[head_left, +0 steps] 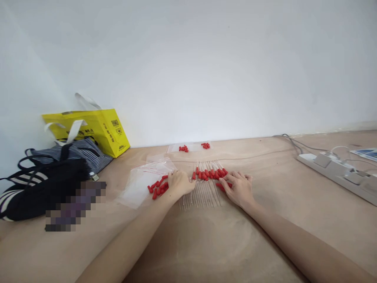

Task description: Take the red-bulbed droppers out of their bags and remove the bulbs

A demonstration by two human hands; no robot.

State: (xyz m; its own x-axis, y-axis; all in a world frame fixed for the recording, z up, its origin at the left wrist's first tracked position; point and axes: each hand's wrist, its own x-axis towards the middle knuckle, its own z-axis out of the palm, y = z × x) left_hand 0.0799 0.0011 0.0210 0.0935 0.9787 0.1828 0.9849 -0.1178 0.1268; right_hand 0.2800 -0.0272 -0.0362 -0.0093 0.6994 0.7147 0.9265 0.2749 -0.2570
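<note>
A row of thin clear tubes (203,192) lies side by side on the tan table, several topped with red caps (209,173). My left hand (179,183) rests curled at the left end of the row, fingertips pinched at a tube near the caps; what it grips is too small to name. A loose pile of red caps (157,189) lies just left of that hand, on a clear plastic bag (140,184). My right hand (239,188) lies on the right end of the row, fingers bent over tubes and red caps.
More red caps (183,148) and red caps (205,146) sit on clear bags near the wall. A yellow paper bag (100,127), a striped bag (79,155) and a black bag (44,188) crowd the left. A white power strip (338,173) with cables lies at the right.
</note>
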